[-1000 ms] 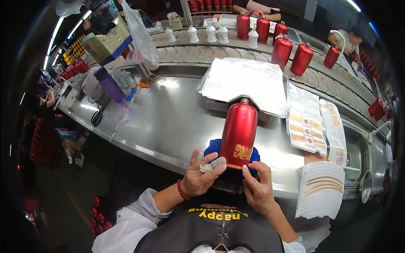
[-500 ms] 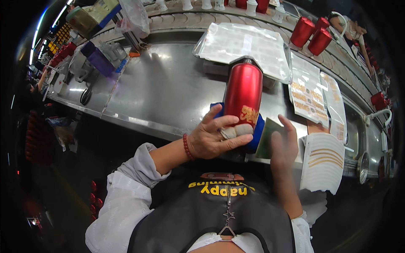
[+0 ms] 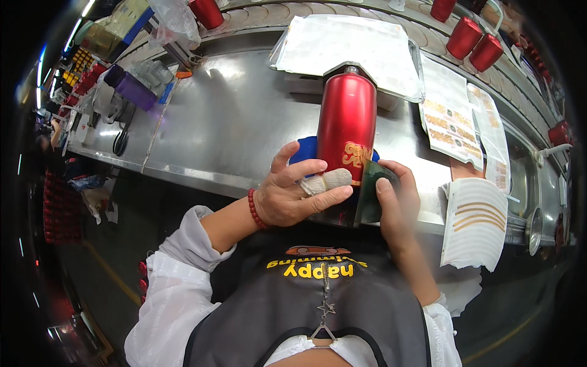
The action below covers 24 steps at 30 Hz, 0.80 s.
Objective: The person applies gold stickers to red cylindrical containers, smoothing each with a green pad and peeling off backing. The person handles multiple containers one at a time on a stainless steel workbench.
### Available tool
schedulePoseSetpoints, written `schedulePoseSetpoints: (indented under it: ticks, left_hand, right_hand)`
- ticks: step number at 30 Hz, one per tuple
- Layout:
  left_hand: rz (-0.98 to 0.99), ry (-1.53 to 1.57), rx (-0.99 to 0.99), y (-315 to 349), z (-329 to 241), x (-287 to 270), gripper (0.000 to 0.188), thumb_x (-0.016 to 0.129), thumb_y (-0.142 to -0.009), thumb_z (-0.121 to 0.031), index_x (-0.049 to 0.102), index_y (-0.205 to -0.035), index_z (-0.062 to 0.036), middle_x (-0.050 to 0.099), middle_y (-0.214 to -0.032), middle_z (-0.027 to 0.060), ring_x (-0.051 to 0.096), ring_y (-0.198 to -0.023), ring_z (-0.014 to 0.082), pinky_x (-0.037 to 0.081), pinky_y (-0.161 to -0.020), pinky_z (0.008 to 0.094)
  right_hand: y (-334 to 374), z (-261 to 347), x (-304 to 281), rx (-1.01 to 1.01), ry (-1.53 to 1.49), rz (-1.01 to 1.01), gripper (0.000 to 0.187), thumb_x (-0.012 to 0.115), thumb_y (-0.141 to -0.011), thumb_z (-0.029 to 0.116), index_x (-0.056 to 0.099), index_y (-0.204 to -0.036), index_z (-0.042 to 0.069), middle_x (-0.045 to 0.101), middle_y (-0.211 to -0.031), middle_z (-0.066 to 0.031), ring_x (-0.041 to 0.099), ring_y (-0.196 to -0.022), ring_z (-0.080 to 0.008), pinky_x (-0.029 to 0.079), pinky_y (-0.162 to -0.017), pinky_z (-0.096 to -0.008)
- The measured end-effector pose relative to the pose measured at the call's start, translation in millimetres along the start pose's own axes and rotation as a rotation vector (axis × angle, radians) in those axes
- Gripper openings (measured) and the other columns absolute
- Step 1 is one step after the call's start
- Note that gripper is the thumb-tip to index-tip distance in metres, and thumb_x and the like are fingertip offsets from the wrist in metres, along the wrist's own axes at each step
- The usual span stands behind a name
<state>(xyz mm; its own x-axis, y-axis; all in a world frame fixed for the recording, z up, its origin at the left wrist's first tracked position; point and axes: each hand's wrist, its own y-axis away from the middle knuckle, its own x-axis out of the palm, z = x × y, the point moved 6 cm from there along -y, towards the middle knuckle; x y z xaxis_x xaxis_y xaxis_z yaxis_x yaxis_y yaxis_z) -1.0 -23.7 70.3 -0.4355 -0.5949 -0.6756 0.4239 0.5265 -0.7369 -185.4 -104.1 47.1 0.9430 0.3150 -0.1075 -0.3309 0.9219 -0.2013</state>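
Observation:
A shiny red metal canister (image 3: 348, 116) lies tilted lengthwise on a blue support (image 3: 304, 150), its far end in a dark angular holder (image 3: 350, 68). A gold decal (image 3: 355, 154) sits on its near right side. My left hand (image 3: 293, 186) is at the canister's near end, fingers spread, one wrapped in a whitish bandage; the fingertips overlap the canister, and whether they press on it I cannot tell. My right hand (image 3: 397, 199) pinches a dark green flexible sheet (image 3: 370, 194) between thumb and fingers. That sheet's edge meets the canister beside the decal.
A tray with white sheets (image 3: 348, 49) stands behind the canister. Gold decal sheets (image 3: 449, 125) and a curved white stack with gold stripes (image 3: 477, 223) lie to the right. More red canisters (image 3: 465, 38) ride a conveyor at the back. A purple bottle (image 3: 131, 88) stands far left.
My right hand has moved left, bringing the green sheet up against the canister. The left hand stays at the near end. Items on the conveyor have shifted, and the whole view has turned slightly.

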Motion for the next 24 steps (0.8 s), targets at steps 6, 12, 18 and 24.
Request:
schedulePoseSetpoints:
  ticks: [6, 12, 18, 24]
  left_hand:
    - [0.079, 0.092, 0.251, -40.0, -2.5, 23.2, 0.024, 0.058, -0.090, -0.017, 0.068, -0.111, -0.0230, 0.067, -0.110, -0.0048, 0.056, -0.112, 0.0151, 0.026, -0.121, 0.0485]
    - [0.075, 0.029, -0.175, -15.4, 11.6, 27.8, 0.070, 0.081, -0.075, -0.032, 0.059, -0.139, -0.0134, 0.057, -0.139, 0.0151, 0.043, -0.136, 0.0340, 0.019, -0.122, 0.0546]
    - [0.208, -0.016, -0.500, -6.1, 24.1, 36.9, 0.103, 0.083, -0.075, -0.049, 0.039, -0.152, 0.0035, 0.050, -0.146, 0.0257, 0.041, -0.137, 0.0460, 0.012, -0.119, 0.0609]
    - [0.180, -0.003, -0.487, -3.6, 23.8, 36.6, 0.101, 0.081, -0.078, -0.050, 0.038, -0.152, 0.0017, 0.046, -0.149, 0.0276, 0.043, -0.137, 0.0464, 0.017, -0.118, 0.0630]
  right_hand:
    - [-3.0, 1.2, -24.2, -0.029, 0.066, -0.034, 0.031, 0.059, -0.099, 0.012, 0.058, -0.126, -0.002, 0.064, -0.112, -0.0103, 0.059, -0.101, -0.0147, 0.048, -0.089, -0.0279]
    - [-32.2, 22.4, -82.5, -0.388, 0.481, 0.036, 0.032, 0.048, -0.084, -0.017, 0.067, -0.107, -0.006, 0.053, -0.143, -0.0257, 0.055, -0.131, -0.0366, 0.044, -0.109, -0.0404]
    - [-119.1, -56.9, -324.6, -0.417, 1.258, -0.292, 0.034, 0.052, -0.083, -0.010, 0.074, -0.104, 0.005, 0.065, -0.123, -0.0207, 0.061, -0.113, -0.0406, 0.050, -0.100, -0.0443]
    - [-236.4, -153.4, -441.9, 0.442, 1.477, -0.387, 0.042, 0.066, -0.091, 0.038, 0.074, -0.114, 0.003, 0.067, -0.122, -0.0222, 0.062, -0.115, -0.0399, 0.046, -0.101, -0.0479]
